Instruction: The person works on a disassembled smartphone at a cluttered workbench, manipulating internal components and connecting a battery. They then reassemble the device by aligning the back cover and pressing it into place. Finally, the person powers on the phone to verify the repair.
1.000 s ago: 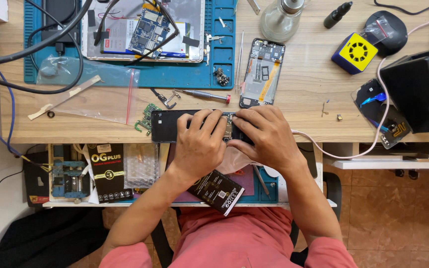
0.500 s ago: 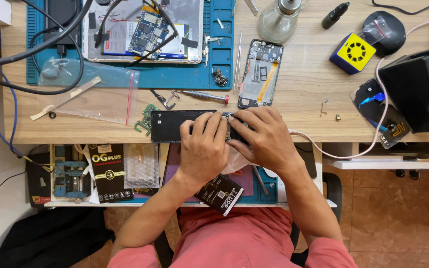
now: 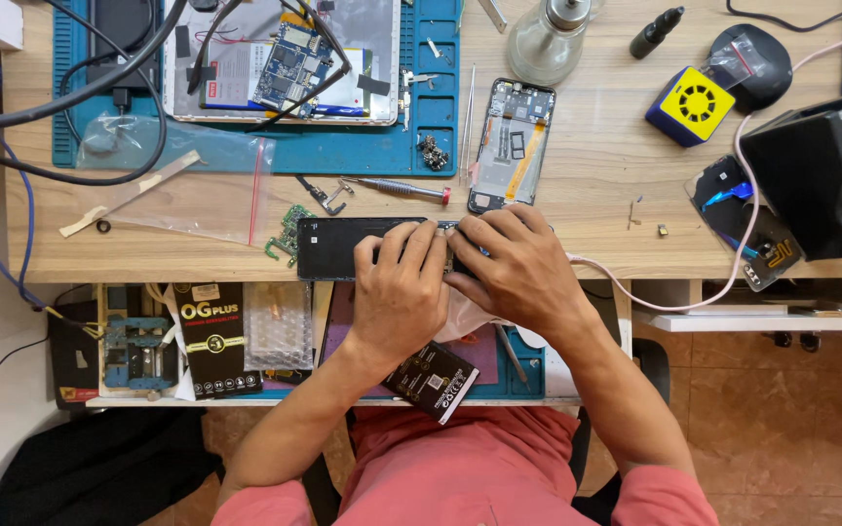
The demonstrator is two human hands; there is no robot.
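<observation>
A black phone (image 3: 338, 248) lies flat along the front edge of the wooden desk (image 3: 596, 195). My left hand (image 3: 401, 292) rests on its middle, fingers pressing down on it. My right hand (image 3: 514, 268) covers its right end, fingertips meeting those of the left. The phone's right part is hidden under both hands. A small green circuit board (image 3: 287, 234) lies just left of the phone. A red-tipped screwdriver (image 3: 397, 188) lies right behind it.
A blue work mat (image 3: 436, 117) at the back carries an opened tablet (image 3: 285, 58). An opened phone frame (image 3: 511, 146), a glass bottle (image 3: 544, 39), a yellow-topped box (image 3: 694, 105) and a black machine (image 3: 825, 175) stand to the right. A drawer (image 3: 197, 341) below holds packets and a battery (image 3: 431, 380).
Both hands stay pressed on the black phone. The fingers shift only slightly over it.
</observation>
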